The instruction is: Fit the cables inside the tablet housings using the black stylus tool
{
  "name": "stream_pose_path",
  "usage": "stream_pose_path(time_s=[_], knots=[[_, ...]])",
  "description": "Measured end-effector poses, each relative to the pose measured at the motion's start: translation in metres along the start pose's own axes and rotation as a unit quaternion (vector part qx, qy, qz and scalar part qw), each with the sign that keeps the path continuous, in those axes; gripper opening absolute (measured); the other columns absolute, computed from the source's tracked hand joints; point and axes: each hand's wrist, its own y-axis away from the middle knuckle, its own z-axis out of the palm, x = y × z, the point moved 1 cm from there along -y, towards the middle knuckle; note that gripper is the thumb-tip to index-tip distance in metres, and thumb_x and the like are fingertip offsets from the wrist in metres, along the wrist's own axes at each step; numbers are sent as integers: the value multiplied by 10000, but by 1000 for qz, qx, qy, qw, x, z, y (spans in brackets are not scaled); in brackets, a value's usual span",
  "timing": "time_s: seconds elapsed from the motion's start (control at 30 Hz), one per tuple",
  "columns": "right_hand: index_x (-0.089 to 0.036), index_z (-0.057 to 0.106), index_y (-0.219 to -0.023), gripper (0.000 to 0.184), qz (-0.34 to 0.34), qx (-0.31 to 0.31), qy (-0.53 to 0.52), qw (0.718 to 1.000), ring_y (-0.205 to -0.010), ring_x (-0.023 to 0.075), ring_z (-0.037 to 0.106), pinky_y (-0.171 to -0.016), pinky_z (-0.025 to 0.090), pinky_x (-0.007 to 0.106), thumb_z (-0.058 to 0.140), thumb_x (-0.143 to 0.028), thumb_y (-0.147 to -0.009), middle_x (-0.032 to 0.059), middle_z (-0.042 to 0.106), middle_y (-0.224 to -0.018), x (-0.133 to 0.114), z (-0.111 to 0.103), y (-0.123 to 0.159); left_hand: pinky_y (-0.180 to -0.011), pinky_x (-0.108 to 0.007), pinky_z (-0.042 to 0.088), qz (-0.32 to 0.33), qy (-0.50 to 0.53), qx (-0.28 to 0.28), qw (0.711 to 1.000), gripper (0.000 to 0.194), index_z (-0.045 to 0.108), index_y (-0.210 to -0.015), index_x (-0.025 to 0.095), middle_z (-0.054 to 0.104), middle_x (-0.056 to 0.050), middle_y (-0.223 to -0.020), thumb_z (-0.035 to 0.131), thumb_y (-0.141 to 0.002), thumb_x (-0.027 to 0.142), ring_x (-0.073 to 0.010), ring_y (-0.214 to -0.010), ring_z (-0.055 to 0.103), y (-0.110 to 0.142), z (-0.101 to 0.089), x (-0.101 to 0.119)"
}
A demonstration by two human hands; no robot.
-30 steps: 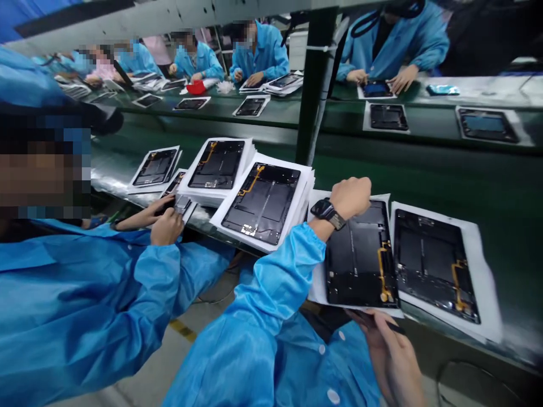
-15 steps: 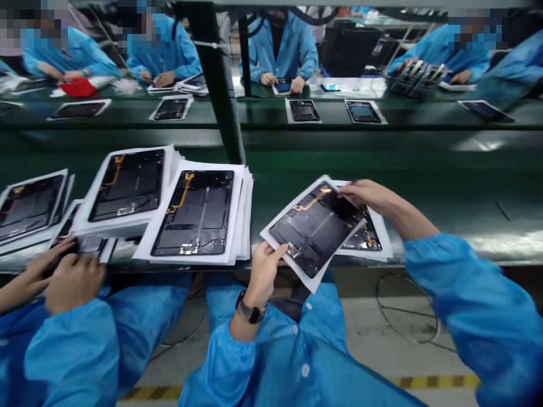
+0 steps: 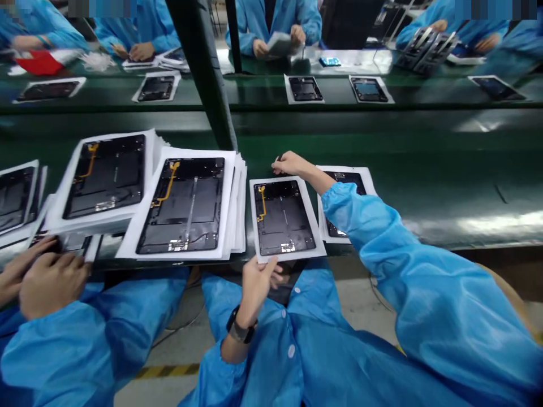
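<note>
An opened tablet (image 3: pixel 285 217) with black inner parts and an orange flex cable rests on a white sheet (image 3: pixel 292 257) at the bench's front edge. My left hand (image 3: pixel 258 282) pinches the near edge of that sheet, thumb on top and fingers below. Just beyond the tablet's far edge, my right hand (image 3: pixel 292 164) is closed, its fingertips together on something small and dark that I cannot make out. Under my right forearm lies a second opened tablet (image 3: pixel 338 226) on its own white sheet, partly covered by the sleeve.
Left of me are piles of opened tablets (image 3: pixel 182 206) with white sheets between. A co-worker's hands (image 3: pixel 55 282) work at far left. A green post (image 3: pixel 207 79) rises behind the piles. Across the bench (image 3: pixel 424 164), more tablets (image 3: pixel 305 89) lie before other workers.
The tablet and its sheet went from tilted in both hands to lying on the bench. My right hand let go of them and moved left, past the far edge. My left hand stays at the near edge.
</note>
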Motion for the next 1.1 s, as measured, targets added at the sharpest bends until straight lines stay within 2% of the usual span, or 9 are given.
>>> stream_pose_path(time_s=[0.1, 0.2, 0.27, 0.33, 0.47, 0.6, 0.7, 0.87, 1.1], knots=[[-142, 678, -737, 221, -55, 46, -58, 996, -735, 121, 659, -730, 527, 229, 647, -151, -956, 60, 758, -799, 13, -12, 31, -435, -209, 405, 53, -121, 48, 990, 440, 623, -759, 166, 640, -6, -548, 747, -842, 579, -118, -439, 561, 12, -27, -3], [-157, 687, -737, 237, -135, 73, -129, 980, -692, 136, 661, -681, 539, 259, 669, -219, -965, 53, 734, -752, 32, -20, 88, -539, -224, 438, 184, -267, 100, 941, 323, 642, -742, 185, 612, 23, -568, 676, -950, 430, -107, -512, 553, 27, -38, 6], [-168, 702, -767, 267, -153, 95, -158, 971, -674, 140, 666, -656, 532, 272, 662, -309, -990, 52, 735, -764, 47, -16, 133, -625, -245, 474, 285, -322, 93, 898, 209, 676, -808, 196, 646, 18, -657, 665, -975, 323, -121, -606, 587, 33, -33, 18], [-180, 708, -816, 271, -129, 122, -189, 966, -637, 136, 654, -616, 514, 272, 671, -382, -992, 36, 724, -742, 63, -4, 175, -755, -285, 517, 365, -346, 57, 863, 113, 692, -879, 202, 697, -10, -794, 657, -982, 237, -152, -759, 637, 31, -22, 31], [-190, 694, -804, 323, -52, 146, -225, 962, -568, 129, 619, -553, 478, 277, 679, -458, -982, 21, 699, -709, 92, 32, 231, -960, -401, 521, 407, -405, -6, 819, 80, 711, -1028, 203, 720, -69, -1060, 652, -979, 179, -232, -1052, 622, 7, 4, 48], [-198, 677, -800, 313, -22, 173, -234, 956, -568, 131, 598, -557, 461, 287, 663, -449, -986, 8, 678, -710, 109, 58, 249, -1015, -490, 504, 418, -478, -45, 772, 146, 720, -1090, 197, 701, -103, -1201, 626, -982, 172, -290, -1159, 575, -17, 21, 48], [-201, 692, -827, 267, -42, 176, -175, 968, -635, 153, 604, -608, 458, 312, 624, -385, -1007, 13, 677, -726, 111, 69, 251, -1026, -532, 499, 412, -502, -73, 757, 192, 726, -1123, 194, 676, -128, -1286, 603, -981, 154, -318, -1218, 549, -25, 26, 43], [-223, 731, -883, 194, -154, 195, -32, 968, -847, 226, 559, -825, 460, 418, 605, -288, -1016, 50, 729, -835, 108, 83, 246, -1150, -568, 437, 401, -497, -110, 761, 265, 726, -1185, 209, 593, -133, -1448, 572, -984, 131, -327, -1416, 453, -26, 23, 40], [-228, 726, -903, 155, -182, 192, 5, 964, -871, 247, 538, -810, 444, 448, 618, -264, -1009, 63, 697, -855, 118, 95, 236, -1174, -531, 420, 380, -472, -57, 793, 196, 731, -1091, 232, 641, -104, -1393, 601, -960, 166, -299, -1403, 497, -25, 24, 38]])
